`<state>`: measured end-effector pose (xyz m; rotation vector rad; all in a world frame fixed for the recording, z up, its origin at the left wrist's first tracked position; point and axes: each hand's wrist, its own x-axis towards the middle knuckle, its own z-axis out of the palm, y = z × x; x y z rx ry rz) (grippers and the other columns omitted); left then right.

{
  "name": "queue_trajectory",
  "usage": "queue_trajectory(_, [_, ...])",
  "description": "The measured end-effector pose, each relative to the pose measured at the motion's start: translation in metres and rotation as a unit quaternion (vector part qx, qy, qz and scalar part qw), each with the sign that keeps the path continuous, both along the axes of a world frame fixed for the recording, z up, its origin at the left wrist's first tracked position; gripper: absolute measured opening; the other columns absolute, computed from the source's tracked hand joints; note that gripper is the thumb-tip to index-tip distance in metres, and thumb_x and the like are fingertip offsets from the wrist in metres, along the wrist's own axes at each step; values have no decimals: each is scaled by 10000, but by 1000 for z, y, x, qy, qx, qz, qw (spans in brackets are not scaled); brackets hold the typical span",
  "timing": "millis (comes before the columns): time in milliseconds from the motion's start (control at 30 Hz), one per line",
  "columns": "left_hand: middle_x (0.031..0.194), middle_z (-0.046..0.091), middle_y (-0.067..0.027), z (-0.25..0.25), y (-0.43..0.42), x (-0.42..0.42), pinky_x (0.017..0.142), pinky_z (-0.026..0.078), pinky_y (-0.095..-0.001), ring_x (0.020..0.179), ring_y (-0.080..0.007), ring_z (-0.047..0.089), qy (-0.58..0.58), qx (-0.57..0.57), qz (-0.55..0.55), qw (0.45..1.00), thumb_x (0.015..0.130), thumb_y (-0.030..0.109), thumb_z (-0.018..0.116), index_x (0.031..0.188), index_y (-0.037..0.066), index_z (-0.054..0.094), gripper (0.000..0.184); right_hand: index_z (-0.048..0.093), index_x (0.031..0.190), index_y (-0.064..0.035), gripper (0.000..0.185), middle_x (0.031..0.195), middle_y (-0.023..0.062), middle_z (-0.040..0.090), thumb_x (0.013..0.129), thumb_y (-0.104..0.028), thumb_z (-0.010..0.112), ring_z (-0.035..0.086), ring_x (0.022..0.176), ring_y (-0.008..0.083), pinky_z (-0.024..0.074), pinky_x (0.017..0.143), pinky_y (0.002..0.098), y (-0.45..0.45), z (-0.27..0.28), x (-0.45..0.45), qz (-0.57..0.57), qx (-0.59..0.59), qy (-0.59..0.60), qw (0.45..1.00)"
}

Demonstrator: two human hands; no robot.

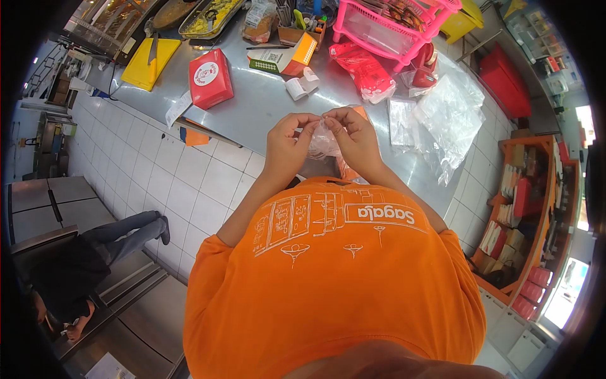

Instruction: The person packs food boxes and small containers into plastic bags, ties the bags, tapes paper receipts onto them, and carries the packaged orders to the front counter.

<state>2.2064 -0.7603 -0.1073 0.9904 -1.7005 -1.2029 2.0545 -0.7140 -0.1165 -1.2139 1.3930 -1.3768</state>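
And here are both hands, fingertips nearly meeting: left hand and right hand each pinch the upper edge of a thin plastic bag, finger and thumb closed on the film, probably because two close grips give control over something so flimsy. The bag sits between them, near the chest at the near edge of the metal table, likely for easy sight and reach. Off to the right lie loose transparent bags, perhaps kept within arm's reach; the red box stands apart at left, seemingly leaving the hands elbow room
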Motion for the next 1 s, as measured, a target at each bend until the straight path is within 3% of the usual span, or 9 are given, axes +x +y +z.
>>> queue_trajectory(1000, [870,645,-98,3,3,-1,650,509,-297,755,-196,629,-21,-37,1,999,869,77,602,923,-3,644,106,627,976,21,188,890,89,658,882,-142,623,607,849,146,468,778,271,3,7,-2,4,-4,50,999])
